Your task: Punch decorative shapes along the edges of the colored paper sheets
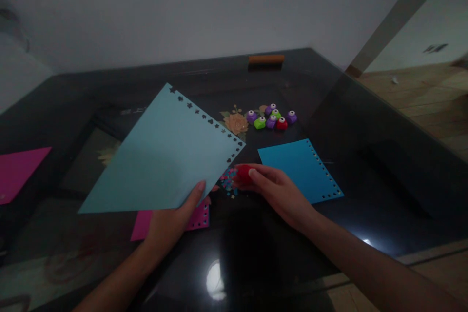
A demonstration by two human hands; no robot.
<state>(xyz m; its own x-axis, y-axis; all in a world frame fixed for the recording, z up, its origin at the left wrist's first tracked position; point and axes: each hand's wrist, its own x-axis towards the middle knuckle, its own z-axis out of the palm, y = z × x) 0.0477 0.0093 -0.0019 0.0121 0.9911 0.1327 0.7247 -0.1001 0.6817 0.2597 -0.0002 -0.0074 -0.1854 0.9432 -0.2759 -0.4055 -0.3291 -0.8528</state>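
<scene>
A dim view down onto a glossy black glass table point(365, 190) that mirrors a ceiling light near its front edge. The left hand point(171, 222) grips the lower corner of a large, smooth, pale blue sheet of paper point(161, 156), thumb on top, holding it lifted and tilted above the table; its upper right edge carries a row of small punched holes shaped like stars and hearts. The right hand point(280, 192) is closed around a small, rounded red paper punch point(243, 174) at the sheet's right corner, fingertips curled over it. Just beside the punch lies a scatter of tiny paper cut-outs point(228, 183) in pink and blue. Under the left hand a pink sheet point(199, 219) with a punched edge lies flat, and right of the right hand a deeper blue sheet point(298, 165) lies flat with dotted holes along two edges. Farther back sits a tight cluster of small plastic punches point(272, 117) in purple, green and red, next to a peach flower pattern point(236, 122) seen in the glass. Another pink sheet point(18, 170) lies at far left. An orange-brown bar point(266, 59) rests at the table's far edge against a plain white wall point(183, 5); pale wood flooring point(420, 92) shows on the right.
</scene>
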